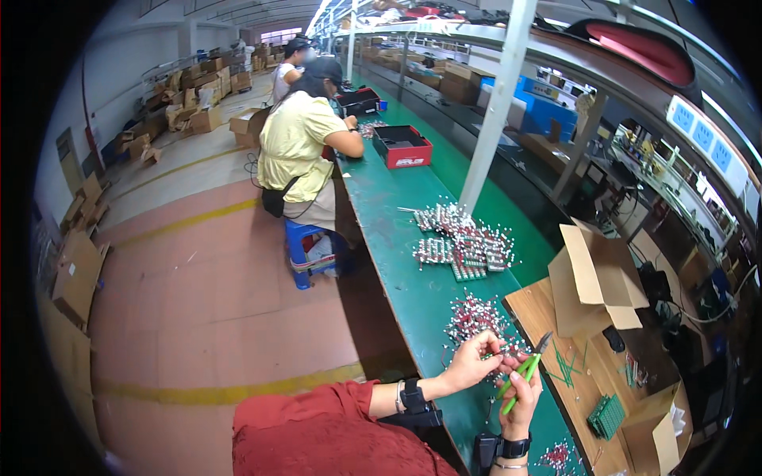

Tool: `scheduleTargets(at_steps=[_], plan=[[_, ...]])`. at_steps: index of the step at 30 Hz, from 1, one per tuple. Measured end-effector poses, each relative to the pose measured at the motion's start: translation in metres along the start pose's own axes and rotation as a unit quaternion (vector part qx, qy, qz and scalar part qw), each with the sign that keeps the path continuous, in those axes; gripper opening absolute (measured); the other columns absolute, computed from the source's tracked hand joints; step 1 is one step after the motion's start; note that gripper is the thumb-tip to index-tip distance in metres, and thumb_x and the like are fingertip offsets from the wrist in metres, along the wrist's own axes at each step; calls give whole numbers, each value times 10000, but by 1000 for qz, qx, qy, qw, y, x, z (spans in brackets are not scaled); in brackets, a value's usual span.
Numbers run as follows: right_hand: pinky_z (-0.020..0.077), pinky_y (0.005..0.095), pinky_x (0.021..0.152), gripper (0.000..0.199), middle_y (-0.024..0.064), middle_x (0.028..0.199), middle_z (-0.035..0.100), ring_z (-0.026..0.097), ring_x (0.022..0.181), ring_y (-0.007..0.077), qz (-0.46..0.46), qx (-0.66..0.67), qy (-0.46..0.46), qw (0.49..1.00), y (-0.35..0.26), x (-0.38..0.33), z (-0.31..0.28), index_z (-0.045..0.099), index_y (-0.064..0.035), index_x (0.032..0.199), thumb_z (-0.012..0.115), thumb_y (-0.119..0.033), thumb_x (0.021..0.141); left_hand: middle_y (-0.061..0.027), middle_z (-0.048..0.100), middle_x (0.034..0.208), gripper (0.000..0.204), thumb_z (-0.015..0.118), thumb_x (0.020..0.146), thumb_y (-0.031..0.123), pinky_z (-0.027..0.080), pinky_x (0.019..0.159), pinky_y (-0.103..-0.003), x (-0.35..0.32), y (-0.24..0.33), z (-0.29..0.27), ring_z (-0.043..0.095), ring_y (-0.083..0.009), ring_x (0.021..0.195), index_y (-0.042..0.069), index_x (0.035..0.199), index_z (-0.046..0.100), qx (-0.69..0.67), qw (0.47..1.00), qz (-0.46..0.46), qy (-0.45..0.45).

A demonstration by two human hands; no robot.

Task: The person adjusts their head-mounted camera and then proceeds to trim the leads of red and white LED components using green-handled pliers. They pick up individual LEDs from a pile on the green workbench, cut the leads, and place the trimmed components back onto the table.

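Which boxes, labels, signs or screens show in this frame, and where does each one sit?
Open brown cardboard box: on the wooden board, right of the hands, flaps up.
Red and black box: open, on the green bench near the seated co-worker.
Blue-and-white panels: a row on the overhead rail, upper right.
Stacked brown cartons: on the floor, far left.
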State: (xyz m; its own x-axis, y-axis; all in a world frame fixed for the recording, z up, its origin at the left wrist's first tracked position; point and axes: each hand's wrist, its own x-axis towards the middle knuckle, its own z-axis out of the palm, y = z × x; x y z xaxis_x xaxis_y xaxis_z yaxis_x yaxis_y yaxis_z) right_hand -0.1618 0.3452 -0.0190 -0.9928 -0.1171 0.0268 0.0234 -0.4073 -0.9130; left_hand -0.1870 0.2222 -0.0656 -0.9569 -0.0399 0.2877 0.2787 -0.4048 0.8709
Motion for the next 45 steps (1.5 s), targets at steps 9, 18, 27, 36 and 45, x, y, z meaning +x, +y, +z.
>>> scheduleTargets(at_steps=[9, 18, 27, 36, 45], plan=[[481, 300, 737, 535, 75, 866, 526, 534, 813, 160, -23, -15, -66, 997, 3, -14, 8, 444, 26, 1143, 584, -174, 667, -40, 503, 890, 117, 498, 875, 49, 507, 507, -224, -11, -3, 9, 537, -87, 773, 60, 902, 384, -83, 994, -30, 57], [419, 177, 557, 556, 33, 894, 553, 528, 669, 100, 15, -6, 7, 1000, 37, -12, -26, 409, 25, 1249, 629, -13, 740, -76, 471, 1205, 161, 519, 884, 71, 415, 851, -262, -39, -8, 10, 500, -117, 1028, 44, 1032, 464, -142, 982, -122, -8], [466, 224, 591, 430, 63, 868, 583, 572, 692, 143, 94, 54, -57, 992, 6, -14, -42, 450, 22, 1153, 613, -81, 768, -57, 557, 1035, 247, 627, 797, 58, 453, 782, -299, -14, 8, -8, 542, -150, 942, 39, 1024, 533, 111, 977, -94, -159], [511, 394, 791, 430, 146, 987, 561, 570, 913, 247, 156, 83, -139, 974, 8, -13, -50, 438, 37, 1147, 587, -69, 758, -72, 529, 888, 196, 596, 745, 35, 443, 684, -294, -1, 36, -26, 539, -192, 799, 24, 934, 546, 274, 908, -68, -308], [433, 476, 913, 537, 208, 1279, 427, 472, 1140, 369, 152, 150, -228, 950, 18, -10, -71, 325, 36, 1278, 543, -94, 805, -34, 639, 855, 131, 705, 760, 117, 481, 736, -295, -14, 11, -44, 579, -114, 846, 53, 851, 636, 110, 952, -216, -189]])
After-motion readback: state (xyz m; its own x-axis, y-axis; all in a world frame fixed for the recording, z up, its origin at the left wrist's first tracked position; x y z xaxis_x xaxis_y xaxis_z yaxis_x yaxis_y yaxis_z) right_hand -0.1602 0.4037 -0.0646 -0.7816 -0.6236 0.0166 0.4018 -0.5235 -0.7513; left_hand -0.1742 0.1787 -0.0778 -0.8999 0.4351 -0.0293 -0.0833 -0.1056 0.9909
